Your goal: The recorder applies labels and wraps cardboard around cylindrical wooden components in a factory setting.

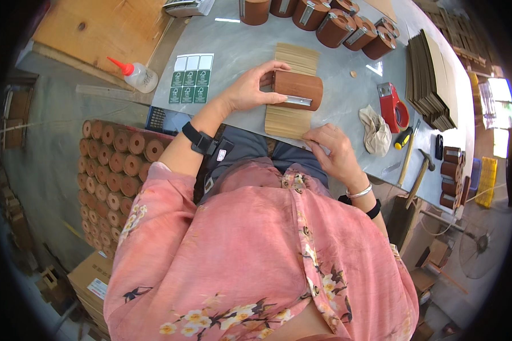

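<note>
A reddish-brown wooden cylinder lies on its side on a strip of ribbed brown cardboard, which sticks out beyond it at the far and near sides. Along the cylinder's near side runs a silvery metal plate. My left hand grips the cylinder's left end, with the thumb by the plate and the fingers at the far side. At the near edge of the table, my right hand has its fingertips closed on the near right corner of the cardboard.
Several similar wooden cylinders stand at the back. Stacked cardboard pieces, a red tape dispenser, crumpled cloth, a screwdriver and a hammer lie to the right. Green-and-white stickers and a glue bottle are left.
</note>
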The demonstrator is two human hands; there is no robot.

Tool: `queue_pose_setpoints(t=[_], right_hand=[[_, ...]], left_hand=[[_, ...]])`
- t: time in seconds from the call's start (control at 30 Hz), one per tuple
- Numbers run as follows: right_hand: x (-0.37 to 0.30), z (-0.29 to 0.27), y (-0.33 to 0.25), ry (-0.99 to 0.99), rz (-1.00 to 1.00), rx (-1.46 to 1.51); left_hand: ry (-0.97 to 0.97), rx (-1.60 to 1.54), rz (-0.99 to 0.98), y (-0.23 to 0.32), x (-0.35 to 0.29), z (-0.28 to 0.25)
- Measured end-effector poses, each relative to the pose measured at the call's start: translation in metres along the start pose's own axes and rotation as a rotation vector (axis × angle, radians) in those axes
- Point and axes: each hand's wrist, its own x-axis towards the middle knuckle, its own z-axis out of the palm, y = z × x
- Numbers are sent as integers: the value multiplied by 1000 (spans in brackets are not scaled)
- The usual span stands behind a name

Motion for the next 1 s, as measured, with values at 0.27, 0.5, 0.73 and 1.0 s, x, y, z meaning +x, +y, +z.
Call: queue_pose_setpoints(t=[0.27, 0.5, 0.73, 1.0], right_hand=[[-3, -2, 2, -52, 34, -6], [-6, -2, 2, -84, 74, -24], [-6, -1, 1, -98, 107, 1], [-6, 1, 1, -95, 113, 9]], left_hand=[[43, 12, 100, 2, 8, 5], [39, -1, 152, -3, 14, 1], [70, -36, 152, -11, 13, 0], [62, -10, 149, -12, 15, -1]])
